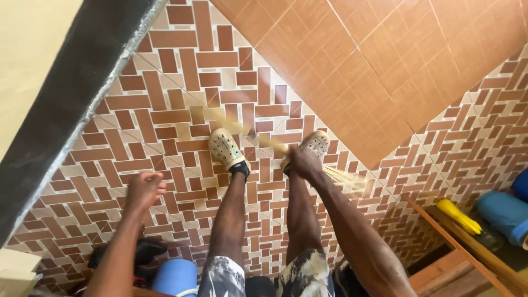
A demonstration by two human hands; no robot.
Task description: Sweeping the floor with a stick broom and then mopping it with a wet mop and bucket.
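Note:
My right hand grips a bundle broom of pale straw. Blurred by motion, the broom stretches up and left from that hand across the patterned tile floor, and its straw ends also stick out behind the hand at the right. My left hand hangs loosely curled over the floor at the left and holds nothing. Both my feet stand on the tiles in perforated beige clogs.
A dark-based wall runs along the left. Plain orange tiles cover the upper right. A yellow object, blue containers and a wooden frame sit at the right. Near my left leg sits a blue round thing.

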